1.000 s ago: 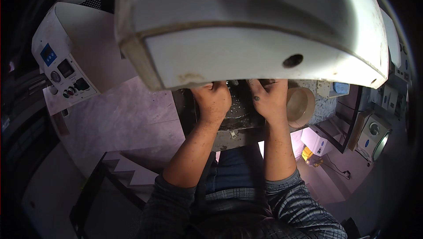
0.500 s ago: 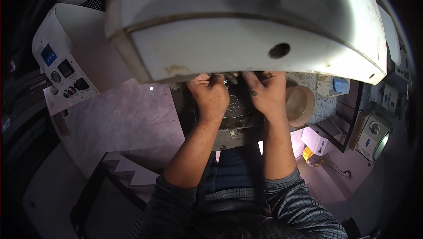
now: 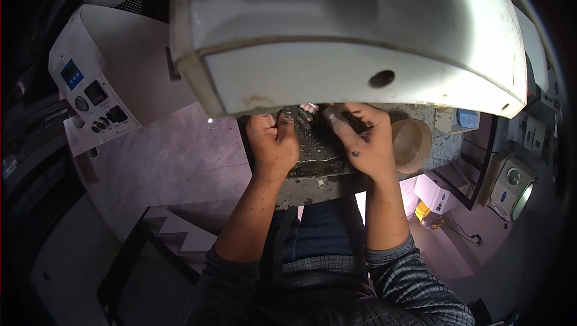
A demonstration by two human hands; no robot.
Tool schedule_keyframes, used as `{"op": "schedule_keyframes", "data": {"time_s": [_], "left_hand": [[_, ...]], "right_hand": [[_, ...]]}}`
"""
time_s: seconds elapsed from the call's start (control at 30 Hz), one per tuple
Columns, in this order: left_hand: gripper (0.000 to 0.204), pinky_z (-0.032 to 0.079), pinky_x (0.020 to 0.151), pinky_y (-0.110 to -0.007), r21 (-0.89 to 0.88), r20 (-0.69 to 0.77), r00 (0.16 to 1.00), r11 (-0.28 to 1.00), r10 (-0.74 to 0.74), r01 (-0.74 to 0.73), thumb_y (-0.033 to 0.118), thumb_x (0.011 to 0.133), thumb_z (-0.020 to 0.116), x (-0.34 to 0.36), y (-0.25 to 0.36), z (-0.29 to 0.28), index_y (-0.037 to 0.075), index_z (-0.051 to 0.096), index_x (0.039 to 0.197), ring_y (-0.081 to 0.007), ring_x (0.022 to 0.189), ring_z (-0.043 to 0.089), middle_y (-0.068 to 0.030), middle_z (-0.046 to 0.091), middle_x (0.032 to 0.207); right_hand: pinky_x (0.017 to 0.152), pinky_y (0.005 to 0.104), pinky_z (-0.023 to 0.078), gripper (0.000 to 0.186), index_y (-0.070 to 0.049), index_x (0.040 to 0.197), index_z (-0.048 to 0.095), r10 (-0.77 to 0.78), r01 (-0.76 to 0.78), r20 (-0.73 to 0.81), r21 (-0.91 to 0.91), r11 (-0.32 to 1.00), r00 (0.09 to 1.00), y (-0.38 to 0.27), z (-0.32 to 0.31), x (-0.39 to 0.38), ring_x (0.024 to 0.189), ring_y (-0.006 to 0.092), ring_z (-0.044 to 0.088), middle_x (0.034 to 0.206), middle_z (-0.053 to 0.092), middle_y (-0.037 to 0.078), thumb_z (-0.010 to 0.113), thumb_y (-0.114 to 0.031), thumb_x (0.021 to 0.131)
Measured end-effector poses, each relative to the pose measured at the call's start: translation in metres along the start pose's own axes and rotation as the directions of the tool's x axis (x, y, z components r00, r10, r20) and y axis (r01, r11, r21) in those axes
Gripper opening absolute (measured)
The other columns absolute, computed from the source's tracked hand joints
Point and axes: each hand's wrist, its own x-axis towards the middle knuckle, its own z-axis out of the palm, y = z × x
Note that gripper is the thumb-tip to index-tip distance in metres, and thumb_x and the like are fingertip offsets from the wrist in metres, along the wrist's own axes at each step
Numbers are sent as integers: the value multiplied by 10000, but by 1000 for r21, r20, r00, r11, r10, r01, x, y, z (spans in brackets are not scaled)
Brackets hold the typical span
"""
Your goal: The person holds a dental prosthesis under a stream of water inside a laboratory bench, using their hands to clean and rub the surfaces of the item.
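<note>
Both my hands reach in under the front lip of a white machine hood (image 3: 300, 76), over a dark, wet tray (image 3: 318, 152). My left hand (image 3: 273, 146) is closed, fingers curled and thumb bent against them; whatever it grips is hidden. Across the gap, my right hand (image 3: 369, 143) has bent fingers and a grime-darkened thumb pointing in toward the middle; its fingertips go out of sight at the lip. Between the hands, right at the lip, shows a small pinkish-white piece (image 3: 309, 108) with a lumpy edge like a row of teeth. Which fingers hold it is unclear.
Beside my right wrist stands a round tan bowl (image 3: 410, 146). A blue block (image 3: 467, 118) sits farther right on the speckled bench. At the left is a white machine with a control panel (image 3: 96, 103), near a pale marbled surface (image 3: 180, 158). The hood overhangs the work from above.
My hands have moved slightly apart and show more below the hood lip. The pinkish-white piece has come into sight between them. The whole view has shifted a little.
</note>
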Motion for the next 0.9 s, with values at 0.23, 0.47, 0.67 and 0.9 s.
{"op": "schedule_keyframes", "data": {"time_s": [0.23,0.47,0.67,0.9], "left_hand": [[182,449,788,-218,134,36,991,984,-126,120,-91,878,514,-4,2,2,-59,516,1058,-99,914,571,-94,621,987],[141,453,672,-183,185,84,990,978,-115,98,-13,898,567,-2,9,5,-52,548,1032,-61,800,579,-68,636,915],[144,451,648,-180,304,97,984,946,-152,116,-32,887,562,-3,8,-1,-54,555,1029,-55,780,581,-72,638,903],[227,459,660,-193,238,85,995,971,-59,37,-88,860,535,-3,8,2,-84,538,1087,-76,790,595,-99,638,943]], "right_hand": [[745,221,462,232,22,1020,650,42,-52,46,223,973,998,17,3,7,809,67,575,899,671,34,608,72,797],[728,215,468,224,31,984,623,89,-103,56,330,938,994,32,7,9,820,77,583,903,656,34,632,104,772],[687,209,467,197,22,950,628,125,-144,77,361,921,989,27,6,9,781,63,575,873,650,24,650,87,765],[674,197,430,237,10,977,625,96,-102,38,223,969,995,31,9,7,763,43,538,855,625,-15,647,86,754]]}}
